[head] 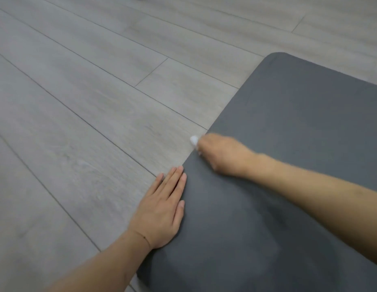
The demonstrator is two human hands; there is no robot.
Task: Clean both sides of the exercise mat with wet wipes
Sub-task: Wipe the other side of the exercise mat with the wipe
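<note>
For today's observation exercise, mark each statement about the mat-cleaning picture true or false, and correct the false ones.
1. The left hand lies flat at the mat's edge. True.
2. The right hand holds a white wipe. True.
3. The exercise mat is rolled up. False: it lies flat on the floor.
4. The mat is bright red. False: it is dark grey.
5. The wipe is at the mat's left edge. True.
</note>
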